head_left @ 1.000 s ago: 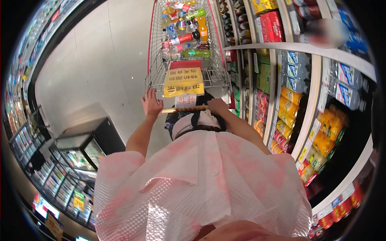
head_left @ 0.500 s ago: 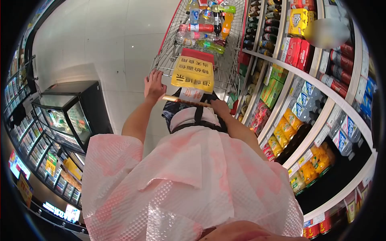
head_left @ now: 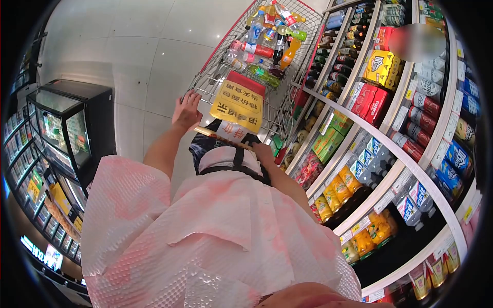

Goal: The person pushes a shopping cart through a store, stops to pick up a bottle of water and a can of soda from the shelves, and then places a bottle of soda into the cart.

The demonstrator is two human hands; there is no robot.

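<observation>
A wire shopping cart (head_left: 204, 84) with red trim stands in front of me, holding several drink bottles (head_left: 257, 49) in a heap at its far end. My left hand (head_left: 187, 109) is closed on the cart's near left corner, fingers curled over the frame. At the right end of the wooden-looking handle (head_left: 209, 134), my right hand (head_left: 263, 153) is closed, its fingertips partly hidden. Between the hands, a yellow sign (head_left: 237, 104) with black characters lies against the cart's near end, with a red panel (head_left: 245, 82) behind it.
Shelves (head_left: 354, 115) of bottles, cans and drink packs run close along the right side. To the left stands a black glass-fronted display case (head_left: 72, 128), with more racks beyond. Pale tiled floor (head_left: 133, 56) lies between case and cart.
My view has turned and moved forward along the aisle. The cart's far end now points further right, and more shelves show on the right. Both hands keep their hold.
</observation>
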